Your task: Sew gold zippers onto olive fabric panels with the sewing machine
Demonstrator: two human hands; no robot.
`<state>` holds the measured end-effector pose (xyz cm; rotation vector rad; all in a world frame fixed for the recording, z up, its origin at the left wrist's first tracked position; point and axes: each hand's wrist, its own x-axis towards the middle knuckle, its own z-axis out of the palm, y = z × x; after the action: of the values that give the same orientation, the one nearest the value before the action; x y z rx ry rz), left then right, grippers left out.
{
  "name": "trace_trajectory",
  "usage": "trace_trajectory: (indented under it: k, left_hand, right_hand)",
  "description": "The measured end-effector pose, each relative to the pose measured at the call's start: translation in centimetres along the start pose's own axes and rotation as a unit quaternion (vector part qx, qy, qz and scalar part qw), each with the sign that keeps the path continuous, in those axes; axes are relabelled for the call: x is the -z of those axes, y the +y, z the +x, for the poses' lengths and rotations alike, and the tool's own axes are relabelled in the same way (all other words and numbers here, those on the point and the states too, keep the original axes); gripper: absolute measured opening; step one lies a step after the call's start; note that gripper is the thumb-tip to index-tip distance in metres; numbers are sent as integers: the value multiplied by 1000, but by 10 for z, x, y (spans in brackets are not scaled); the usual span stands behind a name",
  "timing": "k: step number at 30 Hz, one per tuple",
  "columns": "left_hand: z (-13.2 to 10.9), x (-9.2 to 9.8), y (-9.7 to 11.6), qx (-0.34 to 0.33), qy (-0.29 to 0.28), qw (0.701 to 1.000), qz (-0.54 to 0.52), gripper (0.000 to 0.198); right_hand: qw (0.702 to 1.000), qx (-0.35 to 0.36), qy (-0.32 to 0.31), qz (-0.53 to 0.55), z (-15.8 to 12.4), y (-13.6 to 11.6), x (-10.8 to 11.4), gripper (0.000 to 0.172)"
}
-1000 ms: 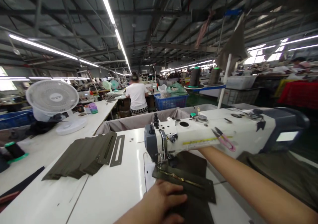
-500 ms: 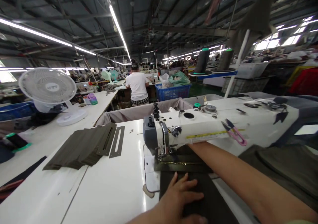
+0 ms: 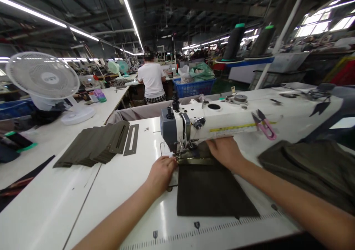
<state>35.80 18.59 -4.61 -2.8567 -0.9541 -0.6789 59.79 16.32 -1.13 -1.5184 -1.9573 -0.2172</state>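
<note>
A dark olive fabric panel [image 3: 210, 191] lies on the sewing machine bed, with a shiny brass-coloured zipper [image 3: 198, 161] across its far edge. My left hand [image 3: 163, 171] is closed, its fingertips pinching the left end of the panel at the zipper, just beside the presser foot [image 3: 181, 154]. My right hand [image 3: 226, 152] rests on the cloth under the arm of the white sewing machine [image 3: 235, 118]. Its fingers look extended, though the machine arm partly hides them.
Left of the machine is a stack of olive pieces [image 3: 91, 144] with a slotted template [image 3: 131, 139] beside it. Pink-handled thread snips [image 3: 264, 126] sit on the machine arm. More olive cloth [image 3: 307, 172] lies at right. A white fan [image 3: 46, 78] and a person [image 3: 151, 80] are beyond.
My left hand has gone from lying spread on the panel to pinching its left end by the foot. My right hand shows more from under the machine arm. The view has tilted down.
</note>
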Motion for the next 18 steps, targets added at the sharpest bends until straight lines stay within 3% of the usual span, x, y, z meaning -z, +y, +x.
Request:
trace_trajectory:
  k: [4,7,10,14,18]
  left_hand:
    - [9,8,4,59,-4,998,-7,15]
    - [11,10,4,77,-4,997,-8,15]
    - [8,7,5,77,1,997,-6,14]
    - [1,-1,10,40,1,999,5,14]
    - [-1,-4,17,18,5,998,54,17]
  right_hand:
    - [987,89,-129,30,-29,-37,-9,18]
    - [984,64,-163,8,-32,-59,-27,20]
    - [984,64,-169,-1,-30,-63,-41,22]
    - [981,111,-156,-7,-36,-59,-42,18]
    - [986,152,-70,-16,-40,-56,-40,20]
